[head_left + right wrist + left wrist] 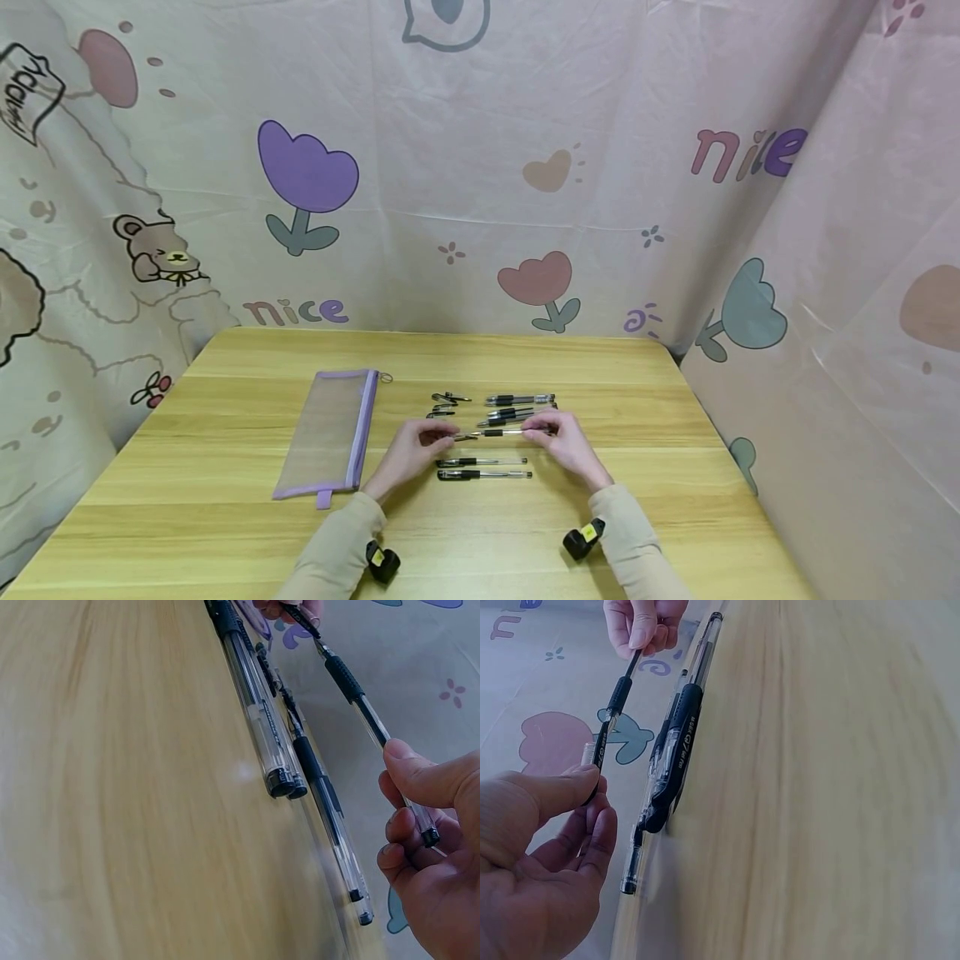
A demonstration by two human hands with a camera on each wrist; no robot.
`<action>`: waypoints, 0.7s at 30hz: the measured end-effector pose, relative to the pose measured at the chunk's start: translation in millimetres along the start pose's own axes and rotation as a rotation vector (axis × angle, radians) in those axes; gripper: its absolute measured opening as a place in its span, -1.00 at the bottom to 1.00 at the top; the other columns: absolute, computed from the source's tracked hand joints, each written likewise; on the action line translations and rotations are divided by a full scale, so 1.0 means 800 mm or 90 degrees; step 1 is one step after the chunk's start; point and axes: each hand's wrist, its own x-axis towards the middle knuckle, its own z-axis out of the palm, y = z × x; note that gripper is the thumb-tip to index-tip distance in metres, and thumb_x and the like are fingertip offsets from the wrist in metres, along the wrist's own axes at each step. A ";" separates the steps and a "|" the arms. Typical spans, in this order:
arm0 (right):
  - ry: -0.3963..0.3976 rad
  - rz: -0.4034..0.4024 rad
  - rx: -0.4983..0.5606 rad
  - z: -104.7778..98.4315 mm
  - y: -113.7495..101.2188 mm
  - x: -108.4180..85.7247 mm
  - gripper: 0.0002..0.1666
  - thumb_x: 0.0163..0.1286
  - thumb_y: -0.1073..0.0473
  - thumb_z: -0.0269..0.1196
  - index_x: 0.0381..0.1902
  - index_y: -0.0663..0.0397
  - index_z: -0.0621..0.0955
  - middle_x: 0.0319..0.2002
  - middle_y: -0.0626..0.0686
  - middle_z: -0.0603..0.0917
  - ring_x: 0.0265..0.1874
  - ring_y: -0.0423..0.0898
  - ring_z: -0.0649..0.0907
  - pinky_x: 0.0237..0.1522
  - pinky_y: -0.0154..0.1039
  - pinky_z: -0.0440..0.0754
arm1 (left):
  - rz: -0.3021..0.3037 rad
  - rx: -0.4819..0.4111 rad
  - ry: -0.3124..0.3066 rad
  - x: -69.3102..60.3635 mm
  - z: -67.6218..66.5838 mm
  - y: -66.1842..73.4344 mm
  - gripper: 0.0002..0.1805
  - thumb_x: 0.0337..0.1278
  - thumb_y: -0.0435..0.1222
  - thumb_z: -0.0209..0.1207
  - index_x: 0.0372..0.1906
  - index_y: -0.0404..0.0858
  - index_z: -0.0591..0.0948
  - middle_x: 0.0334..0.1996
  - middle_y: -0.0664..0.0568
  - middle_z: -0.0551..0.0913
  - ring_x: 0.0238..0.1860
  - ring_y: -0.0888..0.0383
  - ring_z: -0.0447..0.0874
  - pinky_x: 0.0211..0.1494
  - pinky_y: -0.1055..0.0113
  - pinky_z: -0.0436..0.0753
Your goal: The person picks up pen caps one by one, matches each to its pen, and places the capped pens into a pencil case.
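Observation:
My left hand [418, 450] pinches a black pen cap [600, 744] with a clear clip between thumb and fingers. The right hand [564, 442] holds a clear-barrelled gel pen [367, 718] near its rear end, its black grip and bare tip pointing at the cap. Tip and cap mouth are very close; whether they touch I cannot tell. Nearer my body, two capped gel pens [483, 475] lie side by side below the hands. Beyond the hands lie several uncapped pens [517, 414] on the right and several loose caps [442, 408] on the left.
A mesh zip pouch [330, 429] with purple edging lies flat on the left of the wooden table [187, 500]. A printed cloth [450, 167] hangs behind the table and along both sides. Each sleeve carries a black wrist camera [382, 562].

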 end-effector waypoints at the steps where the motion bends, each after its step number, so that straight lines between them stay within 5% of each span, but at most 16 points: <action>1: -0.003 0.002 0.001 -0.001 -0.006 -0.001 -0.80 0.26 0.41 0.34 -0.15 0.39 0.71 -0.11 0.29 0.72 -0.11 0.02 0.65 -0.04 -0.39 0.57 | 0.000 0.001 0.000 0.000 0.000 0.000 -0.76 0.21 -0.43 0.28 -0.03 -0.38 0.71 -0.08 -0.24 0.77 -0.21 0.15 0.71 -0.13 0.50 0.64; 18: -0.002 0.012 0.004 -0.002 -0.024 -0.006 -0.82 0.26 0.41 0.35 -0.17 0.36 0.72 -0.12 0.26 0.72 -0.16 -0.14 0.62 -0.07 -0.42 0.57 | -0.006 0.005 0.002 0.001 0.003 -0.001 -0.77 0.21 -0.42 0.29 -0.04 -0.35 0.72 -0.09 -0.20 0.78 -0.20 0.12 0.71 -0.13 0.50 0.63; 21: 0.004 0.013 0.005 0.002 -0.002 0.001 -0.82 0.25 0.34 0.37 -0.17 0.27 0.74 -0.12 0.20 0.73 -0.14 -0.12 0.63 -0.05 -0.42 0.57 | -0.006 0.005 0.000 0.001 0.003 -0.001 -0.77 0.21 -0.43 0.28 -0.04 -0.35 0.72 -0.08 -0.21 0.78 -0.18 0.09 0.72 -0.12 0.51 0.63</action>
